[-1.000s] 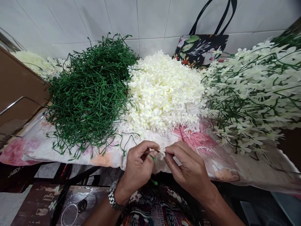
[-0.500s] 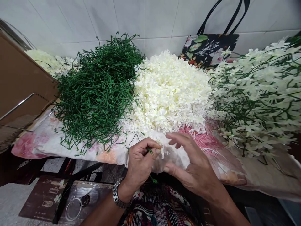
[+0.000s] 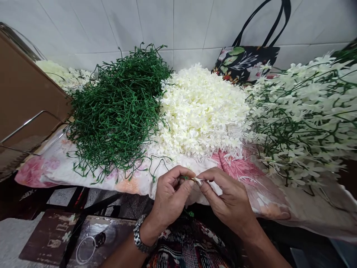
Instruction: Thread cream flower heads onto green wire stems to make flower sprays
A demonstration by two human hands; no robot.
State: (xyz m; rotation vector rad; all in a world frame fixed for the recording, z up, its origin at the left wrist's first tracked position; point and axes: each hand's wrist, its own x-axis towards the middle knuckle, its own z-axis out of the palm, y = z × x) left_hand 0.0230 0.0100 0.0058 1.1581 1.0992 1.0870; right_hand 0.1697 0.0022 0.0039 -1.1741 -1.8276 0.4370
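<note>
My left hand (image 3: 169, 197) pinches a thin green plastic stem (image 3: 184, 178) between thumb and fingers, at the near edge of the cloth. My right hand (image 3: 225, 199) meets it fingertip to fingertip and pinches a small white flower piece (image 3: 198, 181) against the stem's end. Just behind the hands lies a heap of loose white flower heads (image 3: 202, 111). A tangled pile of green stems (image 3: 119, 108) sits to the left of that heap.
Finished sprays of white flowers on green stems (image 3: 304, 115) fill the right side. A floral cloth (image 3: 50, 167) covers the work surface. A dark floral tote bag (image 3: 245, 63) leans on the tiled wall. A brown box (image 3: 25, 96) stands at left, more white flowers (image 3: 58, 74) behind it.
My right hand, open and lifted toward the white heap half a second ago, has come back and closed on a white flower piece against the stem in my left hand.
</note>
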